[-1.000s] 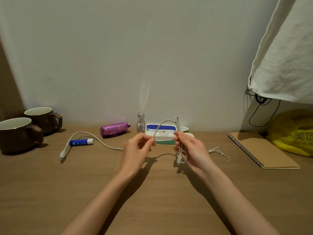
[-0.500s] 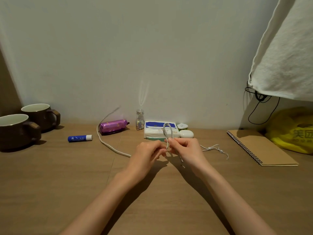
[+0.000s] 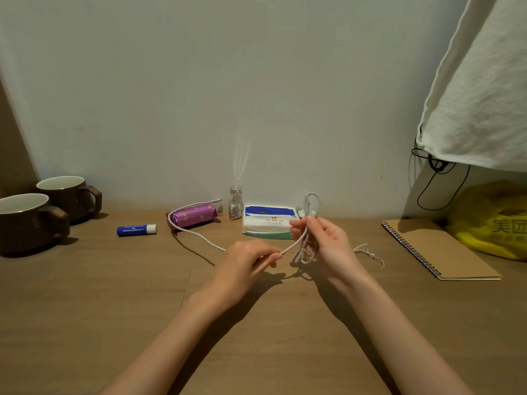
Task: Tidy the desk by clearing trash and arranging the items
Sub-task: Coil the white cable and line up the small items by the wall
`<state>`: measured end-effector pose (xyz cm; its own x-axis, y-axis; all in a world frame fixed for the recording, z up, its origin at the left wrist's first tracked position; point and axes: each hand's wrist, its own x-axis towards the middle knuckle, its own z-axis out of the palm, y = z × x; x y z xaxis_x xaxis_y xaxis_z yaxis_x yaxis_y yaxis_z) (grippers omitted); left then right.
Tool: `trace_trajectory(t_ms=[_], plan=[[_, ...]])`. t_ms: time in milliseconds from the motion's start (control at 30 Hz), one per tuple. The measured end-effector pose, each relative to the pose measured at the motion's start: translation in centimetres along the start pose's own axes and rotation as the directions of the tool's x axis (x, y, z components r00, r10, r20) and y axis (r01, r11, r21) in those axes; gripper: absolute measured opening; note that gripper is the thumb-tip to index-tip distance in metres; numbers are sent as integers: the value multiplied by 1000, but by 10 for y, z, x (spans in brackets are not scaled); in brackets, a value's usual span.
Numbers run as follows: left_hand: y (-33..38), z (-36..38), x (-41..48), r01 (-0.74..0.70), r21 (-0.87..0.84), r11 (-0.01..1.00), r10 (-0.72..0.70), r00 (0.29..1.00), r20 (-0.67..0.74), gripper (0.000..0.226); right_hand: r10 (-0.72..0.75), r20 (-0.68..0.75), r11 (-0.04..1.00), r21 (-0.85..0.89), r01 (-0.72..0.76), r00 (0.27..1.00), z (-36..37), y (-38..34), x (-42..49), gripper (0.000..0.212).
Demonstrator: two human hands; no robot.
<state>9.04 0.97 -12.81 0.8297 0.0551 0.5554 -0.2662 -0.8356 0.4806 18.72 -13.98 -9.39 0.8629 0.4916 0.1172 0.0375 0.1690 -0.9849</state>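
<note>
Both grips are closed on the white cable (image 3: 199,237) above the worktop (image 3: 85,309) centre, coils bunched in the right grip (image 3: 328,243) and the run pinched by the left grip (image 3: 245,260), so equal loops should be fed across and the far-left tail drawn clear of the purple packet (image 3: 194,218).

Probably a home desk (image 3: 114,309): mugs (image 3: 25,220), tissue pack (image 3: 266,222), spiral notebook (image 3: 439,249).
</note>
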Motion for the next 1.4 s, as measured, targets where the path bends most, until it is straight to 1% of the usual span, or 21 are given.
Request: trace_trajectory(t_ms=[67, 167, 200, 267, 333, 367, 467, 533, 600, 667, 733, 800, 833, 933, 1000, 1133, 1233, 1333, 1400], plan=[[-3, -1, -1, -10, 38, 999, 8, 998, 58, 24, 16, 0, 979, 202, -16, 1000, -7, -6, 2, 26], [-8, 0, -3, -59, 166, 984, 43, 994, 96, 24, 29, -34, 915, 404, -13, 999, -15, -9, 7, 24], [-9, 0, -4, -55, 182, 982, 38, 995, 97, 25, 37, -42, 889, 457, -14, 998, -16, -8, 9, 24], [-11, 0, -4, -27, 186, 982, 6, 994, 111, 28, 52, -38, 869, 495, -26, 998, -15, -4, 12, 25], [-12, 0, -5, -19, 193, 981, -7, 991, 135, 30, 58, -14, 888, 458, -45, 998, -15, 1, 14, 25], [-12, 0, -5, -17, 196, 980, -12, 989, 146, 30, 52, -2, 909, 414, -47, 999, -15, 3, 14, 24], [-12, -2, -4, 2, 185, 983, -25, 992, 126, 28, -18, 58, 975, 224, 5, 998, -17, 6, 13, 20], [-13, -4, -1, 20, 178, 984, -36, 996, 87, 25, -35, 112, 998, 53, 29, 993, -17, 6, 10, 18], [-16, -8, 2, 14, 170, 985, -18, 1000, 23, 22, -39, 143, 985, -161, 62, 989, -16, 6, 9, 20], [-18, -14, 4, -3, 169, 986, 15, 998, -68, 19, -59, 179, 926, -358, 121, 982, -15, 6, 6, 22], [-20, -20, 6, 11, 163, 987, 15, 987, -162, 15, -79, 228, 868, -462, 179, 970, -14, 5, 2, 23], [-18, -24, 7, 28, 140, 990, 5, 974, -228, 12, -74, 246, 863, -469, 186, 966, -12, 4, -1, 23], [-16, -25, 8, 17, 129, 991, 13, 972, -233, 12, -57, 249, 875, -454, 169, 967, -10, 4, -3, 23], [-9, -22, 7, -40, 127, 991, 63, 981, -184, 12, 6, 282, 905, -409, 115, 959, -2, 7, -7, 21], [-7, -19, 7, -45, 105, 993, 64, 981, -185, 12, 45, 294, 925, -374, 71, 955, 2, 10, -7, 21], [-8, -15, 8, -42, 84, 996, 58, 977, -206, 15, 125, 326, 968, -246, -43, 937, 9, 13, -9, 25], [-5, -15, 8, -57, 90, 994, 76, 973, -216, 16, 155, 362, 974, -210, -82, 919, 15, 17, -11, 20], [-2, -17, 8, -60, 105, 993, 83, 970, -230, 15, 181, 422, 983, -98, -154, 888, 19, 17, -12, 16], [-1, -19, 7, -49, 83, 995, 67, 970, -232, 16, 209, 421, 977, -51, -207, 883, 19, 13, -13, 16]])
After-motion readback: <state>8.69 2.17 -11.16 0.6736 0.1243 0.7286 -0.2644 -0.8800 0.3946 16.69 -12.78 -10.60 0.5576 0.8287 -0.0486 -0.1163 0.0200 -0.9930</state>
